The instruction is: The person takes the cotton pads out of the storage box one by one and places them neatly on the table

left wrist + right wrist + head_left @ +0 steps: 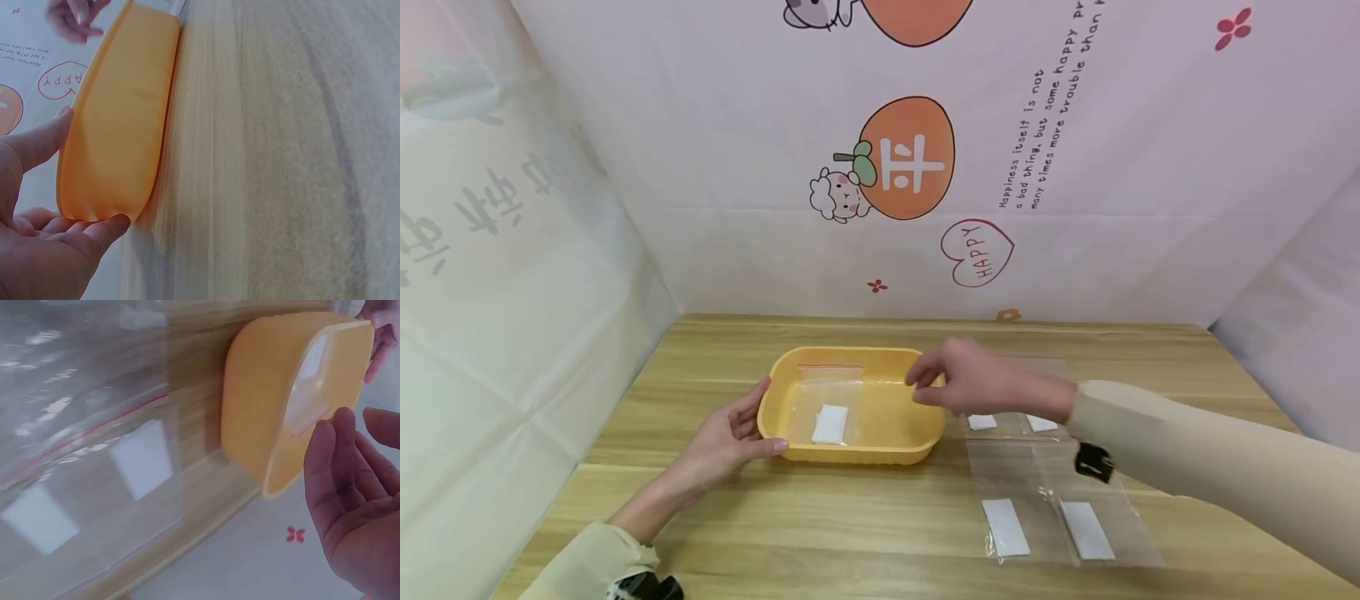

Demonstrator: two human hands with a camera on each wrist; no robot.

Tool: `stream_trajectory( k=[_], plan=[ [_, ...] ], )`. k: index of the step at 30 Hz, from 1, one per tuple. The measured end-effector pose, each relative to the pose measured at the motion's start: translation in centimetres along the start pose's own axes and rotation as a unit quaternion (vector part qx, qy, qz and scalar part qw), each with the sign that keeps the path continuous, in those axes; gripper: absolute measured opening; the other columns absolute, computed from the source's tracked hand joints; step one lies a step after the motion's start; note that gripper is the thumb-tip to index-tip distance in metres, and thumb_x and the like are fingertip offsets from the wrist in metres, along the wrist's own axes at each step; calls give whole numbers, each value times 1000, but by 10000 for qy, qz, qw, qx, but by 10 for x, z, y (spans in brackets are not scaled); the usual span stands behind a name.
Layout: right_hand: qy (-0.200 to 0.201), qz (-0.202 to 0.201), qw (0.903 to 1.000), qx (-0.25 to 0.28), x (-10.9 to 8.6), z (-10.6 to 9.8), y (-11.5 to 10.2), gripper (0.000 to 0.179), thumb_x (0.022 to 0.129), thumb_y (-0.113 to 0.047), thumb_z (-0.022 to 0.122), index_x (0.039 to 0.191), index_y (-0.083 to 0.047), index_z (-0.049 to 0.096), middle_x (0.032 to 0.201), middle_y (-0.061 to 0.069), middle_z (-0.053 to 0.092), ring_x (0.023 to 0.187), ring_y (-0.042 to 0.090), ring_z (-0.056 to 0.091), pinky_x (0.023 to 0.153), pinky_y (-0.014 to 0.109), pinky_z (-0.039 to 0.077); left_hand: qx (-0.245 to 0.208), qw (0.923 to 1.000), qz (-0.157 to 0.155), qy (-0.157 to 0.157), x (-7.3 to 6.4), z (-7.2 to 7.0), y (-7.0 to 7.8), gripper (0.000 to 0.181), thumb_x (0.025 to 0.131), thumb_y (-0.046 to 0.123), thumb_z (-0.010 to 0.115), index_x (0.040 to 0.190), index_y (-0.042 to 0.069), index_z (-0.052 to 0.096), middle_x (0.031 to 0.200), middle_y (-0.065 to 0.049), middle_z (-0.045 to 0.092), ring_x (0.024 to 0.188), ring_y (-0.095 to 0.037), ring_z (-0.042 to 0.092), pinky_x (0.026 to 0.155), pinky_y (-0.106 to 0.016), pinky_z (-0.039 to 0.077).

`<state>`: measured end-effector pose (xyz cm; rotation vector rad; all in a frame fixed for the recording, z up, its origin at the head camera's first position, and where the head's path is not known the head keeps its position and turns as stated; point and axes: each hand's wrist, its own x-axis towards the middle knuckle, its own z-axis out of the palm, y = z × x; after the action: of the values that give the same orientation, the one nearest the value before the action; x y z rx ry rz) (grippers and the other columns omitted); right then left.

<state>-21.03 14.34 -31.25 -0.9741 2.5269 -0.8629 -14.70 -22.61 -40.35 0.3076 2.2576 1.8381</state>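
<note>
A yellow plastic basin (883, 417) stands on the wooden table. My left hand (726, 442) grips its left end; in the left wrist view the thumb lies along the rim of the basin (115, 119) and the fingers press the end wall. Inside, toward the left, lies a clear zip bag (805, 396) with a white rectangular piece (830, 424) in it. Over the basin's right end hovers my right hand (966, 377), its fingers loosely bent. The right wrist view shows nothing between the thumb and fingers of that hand (356, 494).
Right of the basin lie several clear zip bags (1007, 467) holding white rectangular pieces (1006, 527), partly under my right forearm. Printed white cloth (737, 167) hangs behind the wooden table (700, 525) and at both sides.
</note>
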Motion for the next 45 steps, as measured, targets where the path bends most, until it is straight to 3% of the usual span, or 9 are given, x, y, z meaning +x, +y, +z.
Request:
stream_trajectory(
  k=[7, 12, 15, 19, 29, 37, 45],
  plan=[
    [-896, 301, 9950, 319, 44, 23, -1, 45, 97, 0, 64, 141, 3, 63, 121, 14, 75, 69, 24, 70, 51, 25, 53, -44, 10000, 31, 8, -1, 0, -2, 101, 91, 6, 84, 165, -4, 17, 172, -22, 13, 152, -38, 29, 116, -37, 35],
    [-1155, 184, 9931, 88, 66, 39, 4, 52, 90, 4, 60, 142, 6, 60, 120, 15, 76, 91, 18, 75, 63, 21, 56, -93, 9999, 37, 1, -2, 0, -3, 101, 91, 6, 84, 165, -4, 17, 172, -22, 13, 152, -38, 28, 116, -36, 35],
    [-1175, 245, 9927, 125, 74, 47, 7, 52, 89, 5, 61, 142, 6, 61, 117, 13, 77, 86, 17, 74, 67, 21, 57, -82, 10000, 12, 8, -2, 0, -3, 101, 91, 6, 84, 165, -4, 17, 172, -22, 13, 153, -38, 28, 116, -36, 35],
    [-1151, 621, 9896, 596, 80, 52, 10, 54, 92, 5, 61, 146, 4, 57, 118, 12, 76, 74, 22, 73, 61, 26, 58, -18, 10000, -4, 30, -2, -1, -3, 100, 92, 6, 83, 166, -4, 17, 172, -22, 13, 153, -38, 27, 116, -37, 35],
    [-1091, 1111, 9783, 1366, 82, 54, 7, 49, 99, 0, 66, 147, 0, 58, 122, 11, 75, 76, 26, 73, 61, 30, 57, 25, 10000, -18, 44, -1, -1, -2, 101, 91, 8, 85, 166, -4, 18, 172, -22, 13, 153, -38, 28, 116, -37, 34],
    [-701, 1317, 9676, 2035, 83, 59, 4, 46, 100, -7, 69, 144, 0, 59, 118, 11, 75, 75, 24, 70, 65, 32, 60, 0, 10000, -18, 26, 0, -1, 0, 102, 91, 8, 85, 166, -3, 17, 172, -22, 13, 153, -38, 28, 117, -37, 34],
    [-596, 1480, 9689, 1894, 87, 63, 3, 49, 97, -4, 71, 145, 1, 59, 118, 10, 73, 74, 22, 70, 62, 29, 57, -12, 10000, -58, 12, 0, -2, 0, 102, 90, 8, 85, 166, -2, 17, 172, -22, 14, 152, -38, 29, 116, -36, 35]
  ],
)
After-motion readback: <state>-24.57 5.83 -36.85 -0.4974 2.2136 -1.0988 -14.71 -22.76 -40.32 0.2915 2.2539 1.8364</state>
